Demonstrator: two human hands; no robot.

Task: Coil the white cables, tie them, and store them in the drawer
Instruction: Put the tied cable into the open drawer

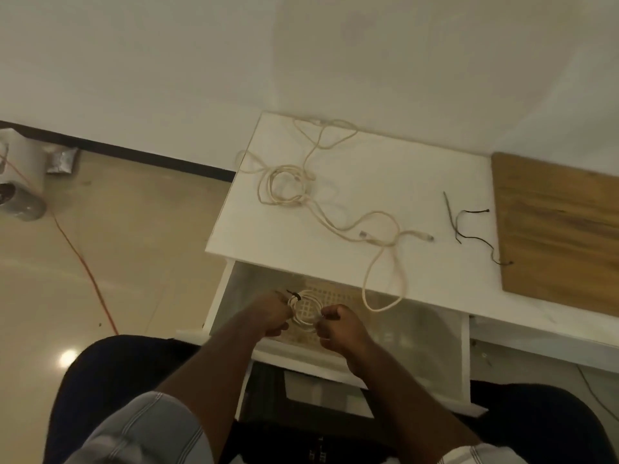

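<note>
Both your hands pinch the coiled white cable (306, 311) over the open drawer (418, 324) — left hand (273, 314), right hand (338, 324) — fingers curled tight.

White cabinet top (385, 182) against the far wall. Loose white cables (301, 185) sprawled over its left half, one loop hanging past the near edge. Thin dark ties (469, 226) lay near its right edge, well apart from the cables. Wooden board (562, 236) just beside on the right. Tan floor (117, 246) at left, crossed by an orange cord (80, 259).
</note>
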